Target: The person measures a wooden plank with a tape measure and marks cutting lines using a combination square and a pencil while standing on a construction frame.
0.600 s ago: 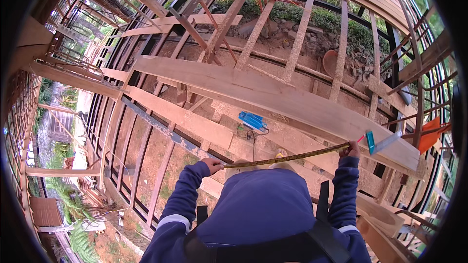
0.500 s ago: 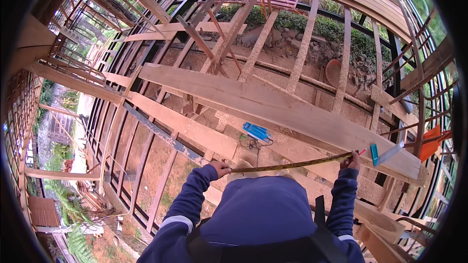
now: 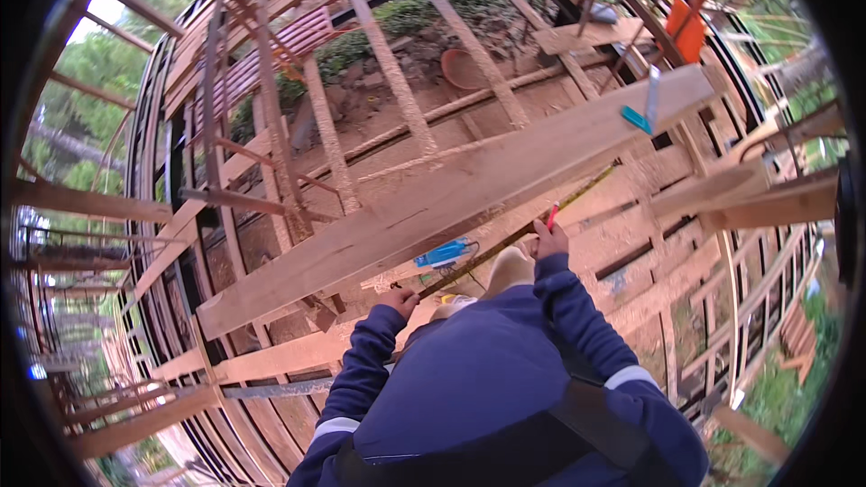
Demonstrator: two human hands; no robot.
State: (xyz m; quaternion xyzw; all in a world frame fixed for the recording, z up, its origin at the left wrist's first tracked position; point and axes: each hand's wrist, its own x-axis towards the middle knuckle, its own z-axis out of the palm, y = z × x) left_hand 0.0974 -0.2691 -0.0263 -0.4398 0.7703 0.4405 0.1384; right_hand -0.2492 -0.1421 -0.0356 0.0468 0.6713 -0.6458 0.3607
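Observation:
My left hand (image 3: 403,301) is closed on a yellow tape measure (image 3: 492,254) stretched diagonally across the space before my body. My right hand (image 3: 550,241) grips the tape and a red pencil (image 3: 553,215); the tape continues past it toward the upper right. Just beyond runs a long, wide wooden plank (image 3: 451,198), with a teal-and-metal try square (image 3: 640,117) lying on its right end. A blue power tool (image 3: 437,254) with a dark cord lies on boards below the plank, between my hands and it.
Open joists (image 3: 388,63) span over dirt, rubble and plants, where a round orange pan (image 3: 460,68) lies. An orange sheet-like object (image 3: 686,27) stands at upper right. Thin upright bars and stacked boards surround me, and timbers (image 3: 767,207) jut in at right.
The view has swung to the right. My right hand is now farther from the tape's right end, closer to my left hand, with the tape extending beyond it.

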